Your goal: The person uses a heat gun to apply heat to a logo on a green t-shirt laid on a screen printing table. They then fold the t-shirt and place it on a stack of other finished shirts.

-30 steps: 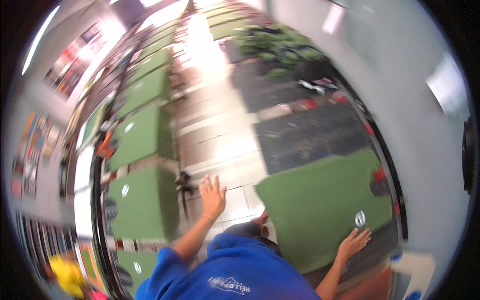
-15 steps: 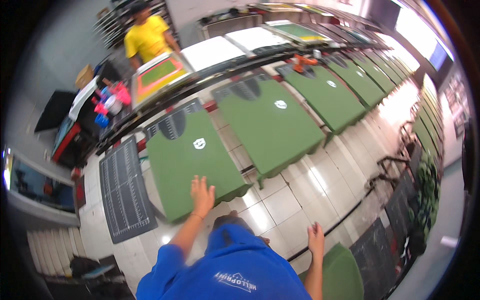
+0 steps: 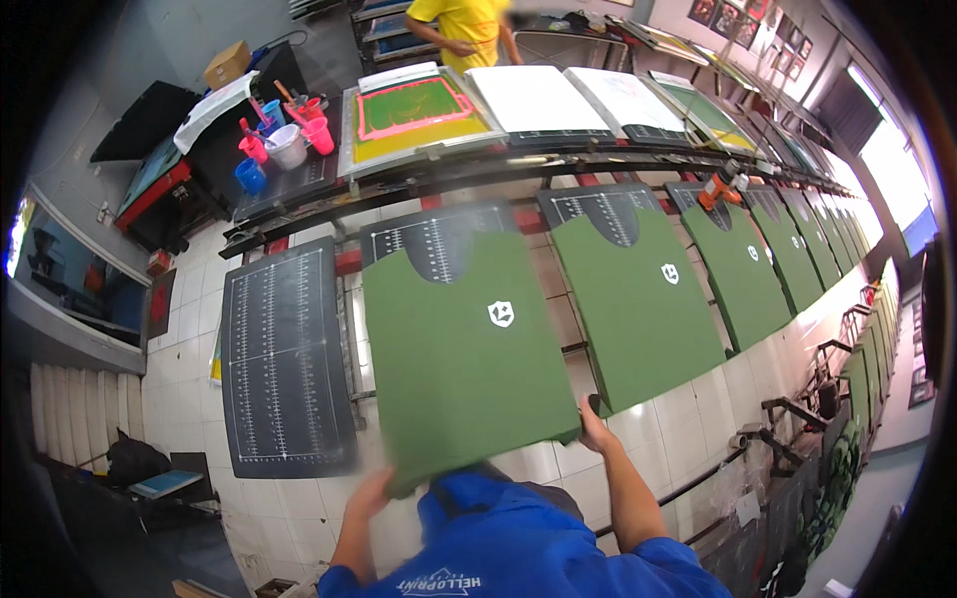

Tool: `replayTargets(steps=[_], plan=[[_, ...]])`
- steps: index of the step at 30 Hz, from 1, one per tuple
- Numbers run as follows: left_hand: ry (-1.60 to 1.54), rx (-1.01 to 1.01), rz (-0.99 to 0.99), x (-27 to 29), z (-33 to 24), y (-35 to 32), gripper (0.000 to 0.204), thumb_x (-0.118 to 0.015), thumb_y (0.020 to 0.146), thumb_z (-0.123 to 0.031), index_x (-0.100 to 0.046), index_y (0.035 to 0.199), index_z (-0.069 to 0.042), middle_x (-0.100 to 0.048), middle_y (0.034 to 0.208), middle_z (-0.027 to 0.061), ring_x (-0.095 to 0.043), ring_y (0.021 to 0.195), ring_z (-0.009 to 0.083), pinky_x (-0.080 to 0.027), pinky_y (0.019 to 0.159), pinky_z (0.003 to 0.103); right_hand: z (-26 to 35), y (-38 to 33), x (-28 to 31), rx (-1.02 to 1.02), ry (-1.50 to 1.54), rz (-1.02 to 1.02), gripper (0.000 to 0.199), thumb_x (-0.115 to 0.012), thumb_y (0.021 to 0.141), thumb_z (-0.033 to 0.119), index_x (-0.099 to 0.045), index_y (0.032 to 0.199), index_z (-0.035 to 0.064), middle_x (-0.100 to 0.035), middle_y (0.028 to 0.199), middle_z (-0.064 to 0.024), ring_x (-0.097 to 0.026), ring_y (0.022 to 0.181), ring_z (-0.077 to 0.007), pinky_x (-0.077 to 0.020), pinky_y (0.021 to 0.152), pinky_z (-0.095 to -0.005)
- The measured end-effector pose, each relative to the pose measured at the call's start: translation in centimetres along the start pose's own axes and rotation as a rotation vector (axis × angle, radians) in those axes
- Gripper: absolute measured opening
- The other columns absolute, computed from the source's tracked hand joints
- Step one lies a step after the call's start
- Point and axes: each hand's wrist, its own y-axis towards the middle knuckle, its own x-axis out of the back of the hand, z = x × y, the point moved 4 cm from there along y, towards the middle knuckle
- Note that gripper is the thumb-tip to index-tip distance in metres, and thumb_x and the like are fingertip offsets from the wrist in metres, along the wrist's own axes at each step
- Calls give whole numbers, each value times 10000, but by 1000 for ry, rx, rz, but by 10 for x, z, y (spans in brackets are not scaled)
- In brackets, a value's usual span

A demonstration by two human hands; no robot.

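A green shirt front (image 3: 449,364) with a curved neck cut and a small white shield print (image 3: 500,314) lies over a dark ruled board. My left hand (image 3: 372,491), somewhat blurred, is closed at its near left corner, the fingers partly behind the cloth. At the near right corner my right hand (image 3: 595,429) grips the hem. The cloth edge runs between both hands, just in front of my body. To its right, a second green shirt front (image 3: 638,319) with the same print lies on its own board.
A bare ruled board (image 3: 284,369) stands at left. Behind the rail (image 3: 399,194) are a framed screen (image 3: 419,110) with pink borders, white sheets (image 3: 538,100) and colourful cups (image 3: 287,147). An orange tool (image 3: 720,187) rests farther right. A person in yellow (image 3: 464,30) stands behind the screens.
My left hand has gone from lying on the cloth to its near left corner. My right hand has come from the right side to the hem. The view has turned and moved closer.
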Motion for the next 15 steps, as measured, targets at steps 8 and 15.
replayTargets(steps=[8,15], plan=[[10,-565,-42,-134,-181,-21,478,-677,888,-201,-522,1289,8,-618,1221,96,-603,1102,235,-475,971,393,145,-64,-57,359,158,-109,436,-613,944,313,-533,1247,10,-616,1220,-126,-611,1095,-244,-491,962,-426],[3,-1131,446,-285,-371,-63,449,-697,882,-226,-561,1255,-17,-610,1244,138,-580,1158,287,-444,1013,447,353,-101,-110,919,406,621,461,-440,1005,398,-579,1219,13,-625,1229,-142,-603,1123,-295,-429,1022,-461]])
